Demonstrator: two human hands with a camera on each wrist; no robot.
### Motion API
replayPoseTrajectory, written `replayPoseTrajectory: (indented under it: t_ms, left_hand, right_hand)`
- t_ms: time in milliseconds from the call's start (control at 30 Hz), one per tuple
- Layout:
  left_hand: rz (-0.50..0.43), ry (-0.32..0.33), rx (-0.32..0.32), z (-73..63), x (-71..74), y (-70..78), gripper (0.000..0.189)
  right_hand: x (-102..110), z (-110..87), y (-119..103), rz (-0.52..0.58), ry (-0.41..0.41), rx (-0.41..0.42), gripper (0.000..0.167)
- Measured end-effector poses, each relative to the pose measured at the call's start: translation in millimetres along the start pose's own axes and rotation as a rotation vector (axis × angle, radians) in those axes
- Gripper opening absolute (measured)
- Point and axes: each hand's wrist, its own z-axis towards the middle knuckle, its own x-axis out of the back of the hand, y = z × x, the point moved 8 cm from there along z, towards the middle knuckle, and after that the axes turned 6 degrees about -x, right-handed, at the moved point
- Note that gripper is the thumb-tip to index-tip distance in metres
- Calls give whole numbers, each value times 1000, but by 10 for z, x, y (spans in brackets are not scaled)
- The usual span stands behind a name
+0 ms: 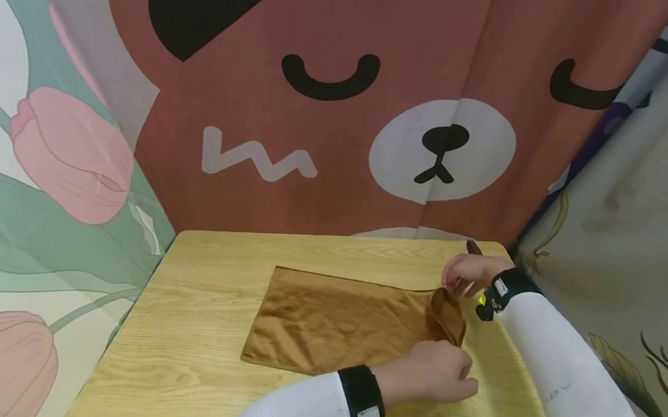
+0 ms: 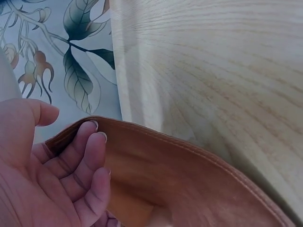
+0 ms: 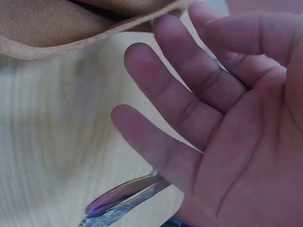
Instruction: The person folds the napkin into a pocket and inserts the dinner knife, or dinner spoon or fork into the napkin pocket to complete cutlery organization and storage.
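A shiny brown fabric bag, like a pillowcase, lies on the wooden table with its mouth gaping at the right end. My left hand is at the near side of that mouth. In the left wrist view its bent fingers lie against the inner side of the stitched hem, the thumb held apart. At the mouth's far corner is my right hand; the right wrist view has its loosely bent fingertips touching the hem, and no cloth shows between thumb and fingers.
An ornate, rainbow-sheened metal handle lies on the table below my right hand; its kind is unclear. A dark brown tip shows behind that hand. Printed curtains hang behind and beside the table.
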Motion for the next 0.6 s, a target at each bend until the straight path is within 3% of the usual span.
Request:
replayPoseTrajectory:
  t_ms: [133, 367, 600]
  left_hand:
    - [-2, -10, -8, -6, -22, 7, 32]
    - [-9, -13, 5, -17, -34, 6, 33]
    - [-34, -14, 5, -27, -34, 17, 35]
  right_hand:
    - [-121, 20, 73, -14, -39, -52, 28]
    - [-212, 27, 133, -104, -30, -93, 37]
    - [-141, 40, 89, -107, 27, -53, 41]
